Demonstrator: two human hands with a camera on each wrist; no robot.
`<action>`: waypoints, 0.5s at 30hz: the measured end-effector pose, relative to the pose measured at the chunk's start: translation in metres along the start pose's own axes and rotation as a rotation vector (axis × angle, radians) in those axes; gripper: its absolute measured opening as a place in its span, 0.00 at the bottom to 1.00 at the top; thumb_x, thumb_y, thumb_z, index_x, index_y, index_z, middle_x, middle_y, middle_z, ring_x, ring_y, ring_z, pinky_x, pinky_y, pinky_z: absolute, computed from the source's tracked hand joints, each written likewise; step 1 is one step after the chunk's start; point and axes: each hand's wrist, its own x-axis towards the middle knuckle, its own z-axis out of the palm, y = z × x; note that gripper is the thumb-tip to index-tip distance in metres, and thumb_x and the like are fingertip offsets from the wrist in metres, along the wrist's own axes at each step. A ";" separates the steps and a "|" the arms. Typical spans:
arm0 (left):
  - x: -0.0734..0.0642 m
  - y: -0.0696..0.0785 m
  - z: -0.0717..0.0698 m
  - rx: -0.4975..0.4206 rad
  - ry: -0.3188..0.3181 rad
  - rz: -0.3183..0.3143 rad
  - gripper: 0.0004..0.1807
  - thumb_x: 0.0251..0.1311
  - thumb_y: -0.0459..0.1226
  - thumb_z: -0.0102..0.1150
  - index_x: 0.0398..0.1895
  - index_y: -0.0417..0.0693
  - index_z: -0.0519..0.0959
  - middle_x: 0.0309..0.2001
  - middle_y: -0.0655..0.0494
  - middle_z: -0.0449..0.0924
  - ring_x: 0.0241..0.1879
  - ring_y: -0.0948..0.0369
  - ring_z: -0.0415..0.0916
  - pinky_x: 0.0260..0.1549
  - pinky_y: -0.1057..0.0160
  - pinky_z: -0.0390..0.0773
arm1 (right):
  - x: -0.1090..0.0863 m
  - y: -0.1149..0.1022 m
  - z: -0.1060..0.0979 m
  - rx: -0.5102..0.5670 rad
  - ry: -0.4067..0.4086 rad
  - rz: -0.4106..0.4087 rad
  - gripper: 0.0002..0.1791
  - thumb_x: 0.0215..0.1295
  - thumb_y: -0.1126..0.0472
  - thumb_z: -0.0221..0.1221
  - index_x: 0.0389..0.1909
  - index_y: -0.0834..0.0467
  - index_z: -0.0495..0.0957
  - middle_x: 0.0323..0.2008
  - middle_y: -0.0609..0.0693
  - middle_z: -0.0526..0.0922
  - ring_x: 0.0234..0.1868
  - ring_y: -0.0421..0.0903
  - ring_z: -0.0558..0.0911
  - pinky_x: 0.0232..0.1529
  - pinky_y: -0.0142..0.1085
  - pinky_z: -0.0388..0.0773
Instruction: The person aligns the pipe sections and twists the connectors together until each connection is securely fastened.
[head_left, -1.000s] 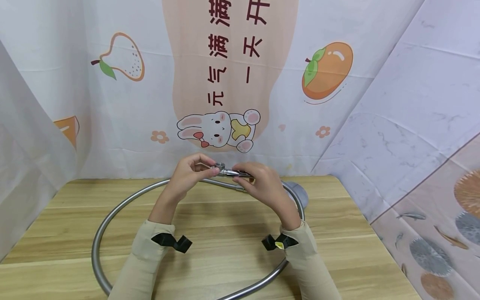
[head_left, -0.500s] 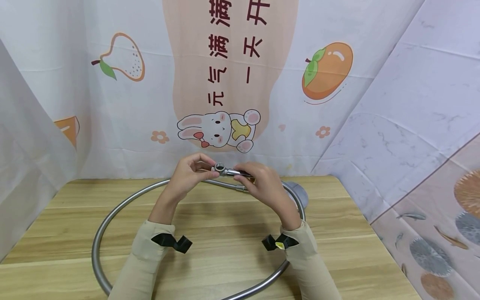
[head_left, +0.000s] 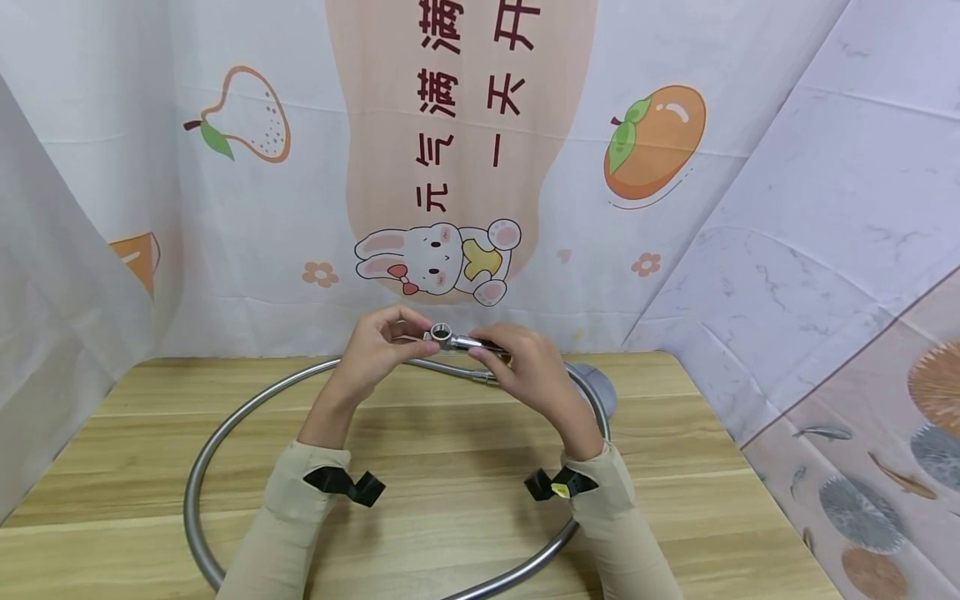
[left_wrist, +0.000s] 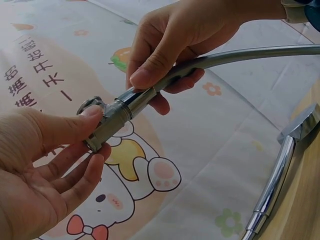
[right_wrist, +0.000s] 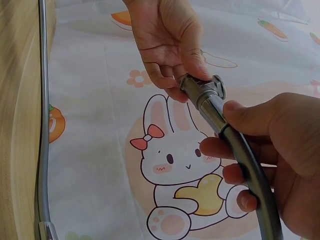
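Observation:
My left hand (head_left: 375, 348) pinches a chrome T-shaped pipe fitting (head_left: 441, 336) between thumb and fingers, above the table's far edge. Its round opening is turned up toward the head camera. Beside it, my right hand (head_left: 531, 367) grips the chrome end sleeve (left_wrist: 137, 100) of a grey metal shower hose (right_wrist: 245, 155). Sleeve and fitting sit end to end, joined in line in both wrist views. How deep the thread goes is hidden. From there the hose curves away under the right palm. A chrome shower head (left_wrist: 302, 122) with a slim handle lies on the table.
The rest of the hose (head_left: 197, 483) makes a wide loop on the wooden table (head_left: 442, 500), passing under both forearms. Printed cloth (head_left: 262, 225) hangs behind the table. Black camera mounts (head_left: 345, 483) are strapped on both wrists.
The fitting has rotated, so its round opening now faces the head camera more fully. Both hands stay nearly in place, the right fingers shifting only slightly. The hose loop lies almost unchanged.

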 end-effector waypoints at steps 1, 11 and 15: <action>0.000 0.000 0.000 0.004 0.002 -0.005 0.15 0.56 0.27 0.72 0.45 0.33 0.80 0.38 0.60 0.84 0.39 0.61 0.83 0.39 0.64 0.85 | 0.000 0.000 0.000 0.004 0.001 0.000 0.11 0.70 0.57 0.65 0.47 0.57 0.86 0.34 0.47 0.86 0.28 0.38 0.78 0.29 0.29 0.76; -0.001 0.002 -0.001 -0.019 0.004 -0.048 0.14 0.62 0.32 0.70 0.47 0.35 0.80 0.37 0.59 0.84 0.36 0.63 0.83 0.40 0.66 0.85 | 0.001 0.000 0.002 0.017 0.058 -0.056 0.16 0.60 0.61 0.73 0.49 0.57 0.85 0.38 0.49 0.88 0.29 0.41 0.80 0.29 0.37 0.81; -0.001 0.002 -0.001 -0.040 -0.006 -0.078 0.15 0.63 0.34 0.69 0.48 0.34 0.80 0.37 0.60 0.85 0.37 0.62 0.85 0.43 0.64 0.86 | 0.001 0.001 0.003 0.015 0.096 -0.097 0.15 0.60 0.63 0.73 0.47 0.57 0.85 0.39 0.49 0.88 0.30 0.40 0.81 0.31 0.34 0.81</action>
